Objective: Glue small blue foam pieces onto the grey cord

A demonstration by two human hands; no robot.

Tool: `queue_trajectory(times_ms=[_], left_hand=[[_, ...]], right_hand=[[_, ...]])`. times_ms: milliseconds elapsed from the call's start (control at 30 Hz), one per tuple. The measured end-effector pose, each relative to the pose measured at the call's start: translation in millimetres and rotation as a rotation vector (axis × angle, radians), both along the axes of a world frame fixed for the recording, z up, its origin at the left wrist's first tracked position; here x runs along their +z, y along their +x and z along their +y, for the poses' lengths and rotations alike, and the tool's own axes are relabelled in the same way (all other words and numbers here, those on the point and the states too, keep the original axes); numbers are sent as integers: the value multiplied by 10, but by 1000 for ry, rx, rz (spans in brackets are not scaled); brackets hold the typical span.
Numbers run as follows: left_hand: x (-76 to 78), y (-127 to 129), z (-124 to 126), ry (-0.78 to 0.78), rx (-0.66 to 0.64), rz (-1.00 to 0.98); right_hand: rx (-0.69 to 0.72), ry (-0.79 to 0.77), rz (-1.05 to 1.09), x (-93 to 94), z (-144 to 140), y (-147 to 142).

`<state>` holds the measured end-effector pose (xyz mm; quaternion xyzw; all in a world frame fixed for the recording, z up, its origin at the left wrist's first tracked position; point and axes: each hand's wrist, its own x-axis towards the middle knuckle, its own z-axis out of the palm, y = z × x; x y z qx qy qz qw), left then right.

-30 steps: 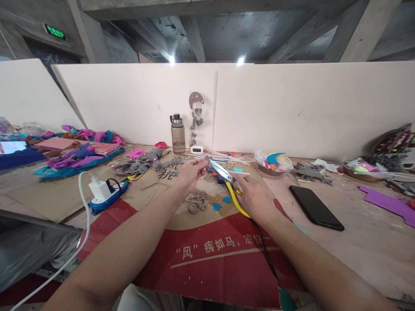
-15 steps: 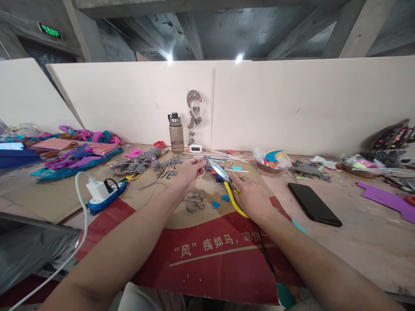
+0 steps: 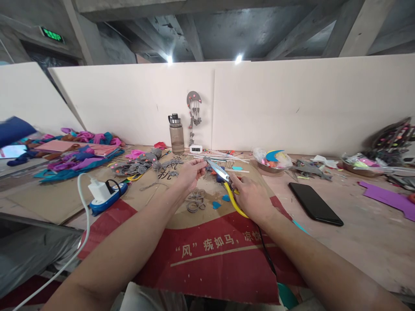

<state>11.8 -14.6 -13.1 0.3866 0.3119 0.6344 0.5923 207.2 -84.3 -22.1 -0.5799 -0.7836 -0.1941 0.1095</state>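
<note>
Scissors [image 3: 223,179] over cluttered cardboard-covered table [image 3: 356,233]

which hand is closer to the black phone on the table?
Right. The right hand, gripping the yellow-handled scissors, sits just left of the black phone. The left hand is farther left, beyond the scissors.

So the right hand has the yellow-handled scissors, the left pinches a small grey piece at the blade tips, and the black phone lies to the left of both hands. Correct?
Not quite. In the head view the black phone lies to the right of both hands. The rest holds: the right hand grips the yellow-handled scissors, and the left hand pinches a small grey piece at the blade tips.
</note>
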Motion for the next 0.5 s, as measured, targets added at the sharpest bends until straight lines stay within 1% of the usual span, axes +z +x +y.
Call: queue_trajectory(times_ms=[267, 500], left_hand=[[17, -8, -1, -23, -20, -26], [28, -41, 19, -78, -42, -42]], right_hand=[[1, 32, 24, 30, 1, 21], [59, -9, 162, -6, 55, 47]])
